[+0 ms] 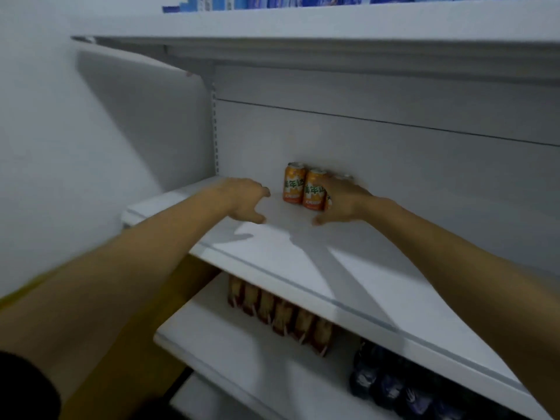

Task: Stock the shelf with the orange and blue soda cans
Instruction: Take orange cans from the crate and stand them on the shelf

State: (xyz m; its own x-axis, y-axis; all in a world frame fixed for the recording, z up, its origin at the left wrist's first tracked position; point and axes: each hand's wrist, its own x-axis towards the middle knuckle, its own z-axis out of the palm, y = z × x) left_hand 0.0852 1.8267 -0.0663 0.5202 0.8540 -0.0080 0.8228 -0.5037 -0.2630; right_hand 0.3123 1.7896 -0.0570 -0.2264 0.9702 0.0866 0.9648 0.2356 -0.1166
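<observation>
Our right hand (345,201) grips an orange metal soda can (328,201) beside two others (313,189) on the white shelf (272,253); our left hand (245,201) hovers open.

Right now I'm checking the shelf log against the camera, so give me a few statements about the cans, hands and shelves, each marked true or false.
1. Orange cans stand at the back of the middle shelf. True.
2. The left hand grips a can. False: it holds nothing and is apart from the cans, fingers loosely spread.
3. The right hand is at the rightmost orange can. True; whether it grips the can is hard to tell.
4. A blue can stands on the middle shelf. False: only orange cans show there.
5. The lower shelf holds brown packs and dark bottles. True.
</observation>
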